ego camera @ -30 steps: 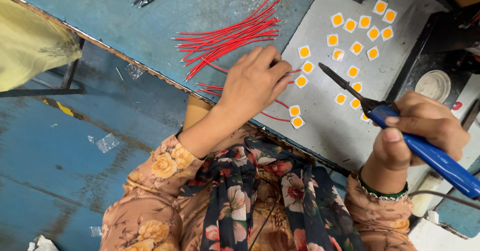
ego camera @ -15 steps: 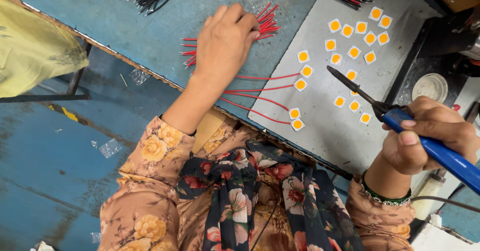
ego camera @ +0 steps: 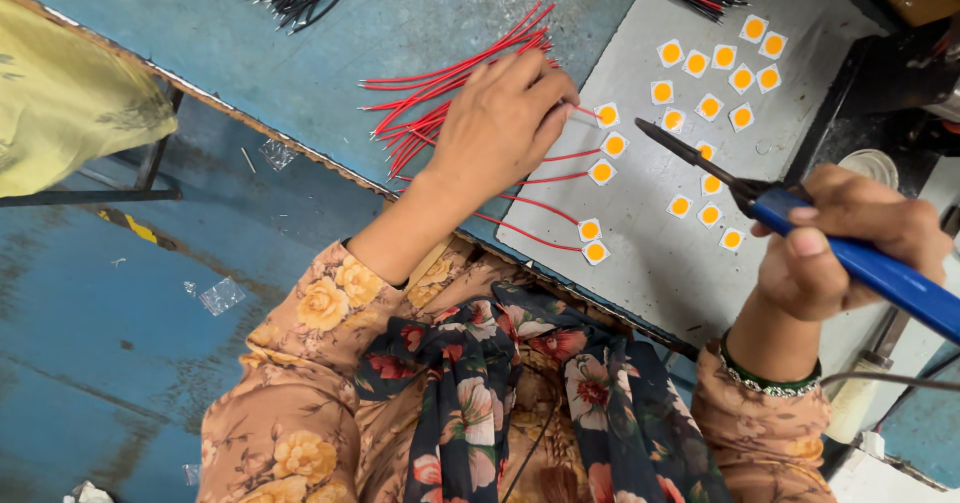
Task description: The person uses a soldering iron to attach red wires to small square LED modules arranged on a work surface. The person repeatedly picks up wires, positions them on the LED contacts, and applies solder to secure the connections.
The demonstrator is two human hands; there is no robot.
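Your left hand (ego camera: pixel 500 123) pinches a thin red wire (ego camera: pixel 585 113) beside the loose red bundle (ego camera: pixel 440 93) on the smooth grey mat (ego camera: pixel 620 253), while your right hand (ego camera: pixel 850 243) grips the blue-handled soldering iron (ego camera: pixel 800 223) above small square chips (ego camera: pixel 710 108).

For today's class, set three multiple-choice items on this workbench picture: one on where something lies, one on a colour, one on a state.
1. Where is the left hand?
A. on the bundle of red wires
B. on the yellow cloth
C. in the lap

2. What colour is the handle of the soldering iron?
A. green
B. blue
C. white

3. What is the state of the right hand?
A. open and flat on the table
B. closed around the soldering iron
C. holding a red wire

Answers:
1 A: its fingers rest at the end of the red wires on the blue table.
2 B: the grip is plainly blue.
3 B: the hand wraps the handle, with the tip over the grey mat of square yellow chips.
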